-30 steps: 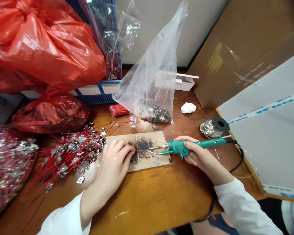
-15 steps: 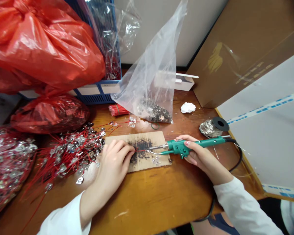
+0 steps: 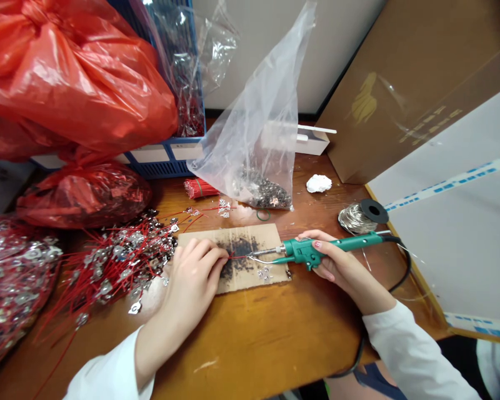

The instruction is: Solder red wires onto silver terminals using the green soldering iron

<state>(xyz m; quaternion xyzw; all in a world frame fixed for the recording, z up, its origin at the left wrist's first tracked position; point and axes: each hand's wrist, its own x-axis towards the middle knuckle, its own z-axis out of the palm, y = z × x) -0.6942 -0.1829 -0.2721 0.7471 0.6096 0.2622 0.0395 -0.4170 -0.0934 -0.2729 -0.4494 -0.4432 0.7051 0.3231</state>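
Head view: green soldering iron point(image 3: 305, 253) over blackened cardboard point(image 3: 252, 284).
Left hand point(image 3: 195, 271) pinches a red wire point(image 3: 237, 257); right hand point(image 3: 340, 262) grips the iron, tip point(image 3: 260, 253) at the wire's end.

There is one green soldering tool with a metal tip point(image 3: 306, 251), one thin red wire point(image 3: 238, 256) and one scorched brown cardboard sheet point(image 3: 250, 230). Near the right edge of the brown wooden table point(image 3: 250, 333) is one black spool of silver wire point(image 3: 356, 218); toward the back edge, one crumpled white lump point(image 3: 319, 183) and one green-banded red wire bundle point(image 3: 200, 188). The silver-tabbed red wires point(image 3: 108, 266) piled toward the left are too tangled to count.
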